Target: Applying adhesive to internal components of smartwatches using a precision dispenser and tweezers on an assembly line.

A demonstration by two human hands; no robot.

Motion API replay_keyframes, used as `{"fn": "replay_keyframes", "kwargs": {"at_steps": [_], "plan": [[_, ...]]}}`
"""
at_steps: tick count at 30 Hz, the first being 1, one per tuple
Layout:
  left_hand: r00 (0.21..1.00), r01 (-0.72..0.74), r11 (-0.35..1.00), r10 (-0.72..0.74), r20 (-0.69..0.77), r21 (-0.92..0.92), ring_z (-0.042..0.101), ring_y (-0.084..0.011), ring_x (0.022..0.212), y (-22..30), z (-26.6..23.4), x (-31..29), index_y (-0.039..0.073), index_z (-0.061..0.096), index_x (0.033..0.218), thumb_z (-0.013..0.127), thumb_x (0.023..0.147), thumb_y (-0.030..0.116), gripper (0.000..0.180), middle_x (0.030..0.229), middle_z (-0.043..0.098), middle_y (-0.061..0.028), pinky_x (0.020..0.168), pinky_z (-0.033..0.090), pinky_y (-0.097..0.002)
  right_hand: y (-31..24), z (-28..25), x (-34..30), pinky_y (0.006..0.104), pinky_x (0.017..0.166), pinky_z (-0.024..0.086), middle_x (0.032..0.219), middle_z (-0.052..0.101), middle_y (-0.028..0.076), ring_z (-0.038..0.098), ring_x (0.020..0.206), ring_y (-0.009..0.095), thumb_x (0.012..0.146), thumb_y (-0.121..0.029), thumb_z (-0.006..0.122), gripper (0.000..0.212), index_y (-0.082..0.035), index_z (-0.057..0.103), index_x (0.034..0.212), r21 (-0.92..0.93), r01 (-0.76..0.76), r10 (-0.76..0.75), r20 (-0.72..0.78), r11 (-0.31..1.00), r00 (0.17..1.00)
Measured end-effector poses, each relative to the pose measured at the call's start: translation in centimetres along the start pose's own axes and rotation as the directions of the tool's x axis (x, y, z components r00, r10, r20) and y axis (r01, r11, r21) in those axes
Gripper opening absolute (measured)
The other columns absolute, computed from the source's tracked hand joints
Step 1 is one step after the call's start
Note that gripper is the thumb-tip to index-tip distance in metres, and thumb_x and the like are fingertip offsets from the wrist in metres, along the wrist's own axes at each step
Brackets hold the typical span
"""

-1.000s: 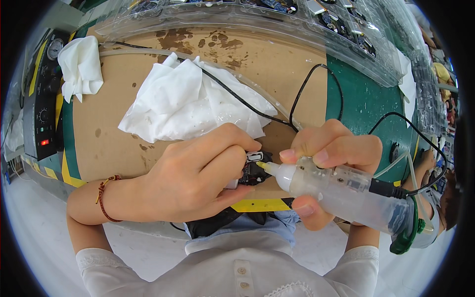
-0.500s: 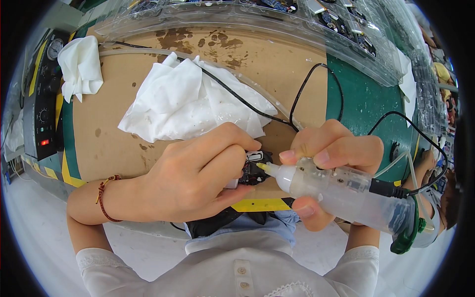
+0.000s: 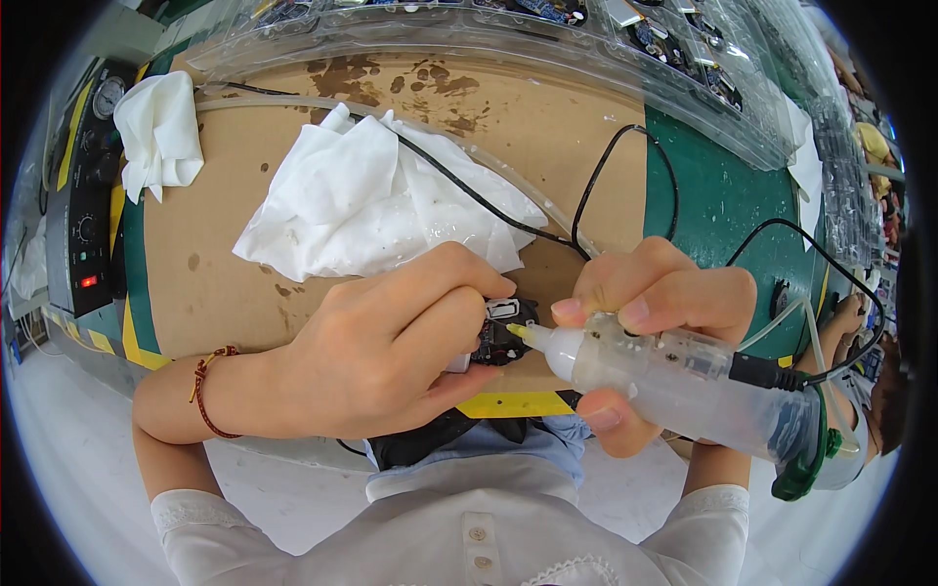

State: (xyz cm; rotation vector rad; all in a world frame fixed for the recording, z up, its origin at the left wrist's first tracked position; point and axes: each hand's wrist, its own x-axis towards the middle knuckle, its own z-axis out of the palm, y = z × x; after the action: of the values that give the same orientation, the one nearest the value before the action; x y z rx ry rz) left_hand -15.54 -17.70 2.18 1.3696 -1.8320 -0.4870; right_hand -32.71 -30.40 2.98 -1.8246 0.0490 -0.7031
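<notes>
1. Holds a small black part in the left hand, over the near edge of the brown board, just beyond the yellow-and-black tape.
2. Pinches with the left fingers nearly together, with one fingertip at the part's far side and the thumb at its near side, covering much of it.
3. Grips a clear bottle in the right hand, with fingers curled about the barrel, open only as wide as its girth: two fingertips on the far side, the thumb on the near side.
4. Slants along the bottle's length from a green cap at lower right to a yellow tip at upper left, aimed at the part.
5. Overlaps part and tip in view, just nearer than a silver-rimmed socket; cannot tell touching from a narrow gap.
6. Lies right of the left palm and left of the right fingertips: touching the left fingers, apart from the right ones. Cannot read the part's own long axis under the covering fingers.
7. Beyond both hands, a crumpled white cloth, crossed by a black cord.
</notes>
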Motion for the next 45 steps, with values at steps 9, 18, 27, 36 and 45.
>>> {"fn": "replay_keyframes", "kwargs": {"at_steps": [9,18,27,36,45], "plan": [[0.999,0.005,1.000,-0.004,0.037,-0.027,0.055,-0.0146,0.057,-0.04,-0.11,0.03,0.004,0.042,0.064,0.079,0.065,0.007,0.037,0.095,0.060,-0.0182,0.044,0.045,-0.0242,-0.92,-0.64,0.06,0.0329,0.071,0.047,0.081,0.045,0.007,0.055,0.075,0.020,0.067,-0.020,0.075,0.050,-0.012,0.036,0.098,0.123,-0.224,0.231,-0.037,0.967,0.972],[0.999,0.016,0.999,-0.015,0.048,-0.032,0.056,-0.0154,0.059,0.03,-0.16,-0.01,0.004,0.042,0.065,0.079,0.064,0.006,0.037,0.096,0.059,-0.0188,0.046,0.046,-0.0246,-0.95,-0.38,0.11,0.0331,0.071,0.047,0.081,0.046,0.008,0.055,0.074,0.020,0.067,-0.017,0.073,0.050,-0.012,0.036,0.099,0.110,-0.243,0.248,-0.041,0.964,0.968],[0.999,0.005,1.000,-0.004,0.036,-0.029,0.057,-0.0159,0.058,0.00,-0.08,-0.02,0.004,0.042,0.064,0.079,0.064,0.006,0.037,0.096,0.059,-0.0192,0.046,0.047,-0.0246,-0.80,-0.50,-0.03,0.0327,0.071,0.047,0.082,0.046,0.008,0.055,0.075,0.020,0.067,-0.016,0.073,0.050,-0.011,0.036,0.099,0.108,-0.227,0.232,-0.042,0.968,0.972],[0.999,0.008,1.000,-0.007,0.047,-0.021,0.057,-0.0157,0.059,0.04,-0.14,0.08,0.004,0.041,0.064,0.079,0.065,0.006,0.038,0.096,0.058,-0.0194,0.048,0.047,-0.0244,-0.84,-0.17,-0.26,0.0332,0.072,0.047,0.083,0.046,0.008,0.055,0.076,0.020,0.067,-0.017,0.074,0.050,-0.012,0.036,0.099,0.088,-0.216,0.223,-0.085,0.973,0.971],[0.999,0.001,1.000,0.000,0.040,-0.020,0.054,-0.0145,0.057,0.18,-0.04,0.19,0.004,0.041,0.064,0.079,0.064,0.005,0.038,0.097,0.058,-0.0195,0.049,0.046,-0.0242,-1.06,-0.37,-0.31,0.0335,0.071,0.047,0.081,0.045,0.007,0.054,0.073,0.020,0.066,-0.017,0.074,0.050,-0.012,0.036,0.098,0.072,-0.220,0.227,-0.099,0.973,0.969]]}}
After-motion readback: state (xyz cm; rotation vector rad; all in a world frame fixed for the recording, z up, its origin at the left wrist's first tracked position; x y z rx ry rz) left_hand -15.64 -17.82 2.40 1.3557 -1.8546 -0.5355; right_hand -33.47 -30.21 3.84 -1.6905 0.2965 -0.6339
